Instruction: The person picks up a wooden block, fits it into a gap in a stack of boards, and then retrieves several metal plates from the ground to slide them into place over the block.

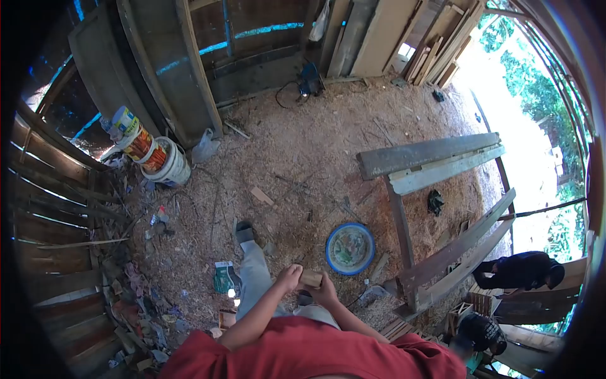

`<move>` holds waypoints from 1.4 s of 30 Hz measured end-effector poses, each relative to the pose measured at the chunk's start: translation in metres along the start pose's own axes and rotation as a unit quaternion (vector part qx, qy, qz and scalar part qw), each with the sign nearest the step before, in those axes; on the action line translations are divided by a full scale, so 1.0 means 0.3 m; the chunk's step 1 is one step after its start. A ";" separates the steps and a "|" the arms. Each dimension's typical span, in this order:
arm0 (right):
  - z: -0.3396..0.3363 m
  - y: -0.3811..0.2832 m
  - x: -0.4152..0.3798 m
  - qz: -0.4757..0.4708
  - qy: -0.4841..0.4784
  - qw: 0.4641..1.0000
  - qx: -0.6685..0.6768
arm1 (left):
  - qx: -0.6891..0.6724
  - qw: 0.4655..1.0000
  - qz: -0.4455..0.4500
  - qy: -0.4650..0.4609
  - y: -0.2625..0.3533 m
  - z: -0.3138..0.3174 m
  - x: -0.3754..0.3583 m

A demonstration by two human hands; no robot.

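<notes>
A small wooden block (310, 278) is held in front of the red shirt, above the lap. My left hand (290, 278) is closed at the block's left end. Around the right end of the same block, the fingers of my right hand (324, 291) are wrapped. Just beyond the hands, to the right, a round basin with a blue rim (329, 246) rests on the ground. A green and white packet (224, 278) lies left of my outstretched leg.
Stacked buckets (169, 165) stand at the left by the wall. A wooden frame of planks (435, 155) fills the right side. Two other people, one in dark clothes (524, 270) and one lower down (480, 331), are at the right. Wood scraps (262, 196) litter the ground.
</notes>
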State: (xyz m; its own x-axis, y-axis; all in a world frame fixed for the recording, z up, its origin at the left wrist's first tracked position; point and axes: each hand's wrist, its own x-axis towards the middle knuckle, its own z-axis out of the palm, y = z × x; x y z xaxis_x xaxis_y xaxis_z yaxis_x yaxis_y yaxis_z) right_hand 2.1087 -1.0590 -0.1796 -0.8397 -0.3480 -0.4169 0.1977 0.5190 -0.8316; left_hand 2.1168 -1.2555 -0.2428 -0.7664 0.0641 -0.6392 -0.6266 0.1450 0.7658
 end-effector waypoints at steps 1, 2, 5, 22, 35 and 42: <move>0.031 -0.074 0.064 0.037 0.061 0.997 -0.005 | 0.081 0.994 0.068 -0.034 0.057 -0.101 0.024; 0.065 -0.167 0.120 0.034 0.094 0.991 0.087 | 0.129 0.985 0.066 -0.091 0.086 -0.186 0.080; 0.126 -0.320 0.275 0.082 0.101 0.990 -0.047 | 0.141 0.969 0.026 -0.201 0.426 -0.533 -0.011; -0.203 -1.088 1.141 -0.122 0.251 0.954 0.106 | 0.271 0.838 0.469 -0.069 1.393 -1.300 0.479; -1.126 -1.517 2.029 -0.177 0.185 0.949 0.186 | 0.269 0.854 0.443 -0.047 2.414 -1.208 1.306; -1.574 -1.624 2.176 -0.156 0.234 0.959 0.021 | 0.161 0.848 0.499 -0.071 2.714 -1.025 1.613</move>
State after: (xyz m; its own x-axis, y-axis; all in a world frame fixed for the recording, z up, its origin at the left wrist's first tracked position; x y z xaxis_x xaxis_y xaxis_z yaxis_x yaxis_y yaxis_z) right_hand 1.2254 -1.1703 0.1267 -0.9945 -0.0880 0.0568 -0.0882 0.4117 -0.9070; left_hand 1.1921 -1.4099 0.0933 -0.8534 0.4279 0.2976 0.4137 0.2087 0.8862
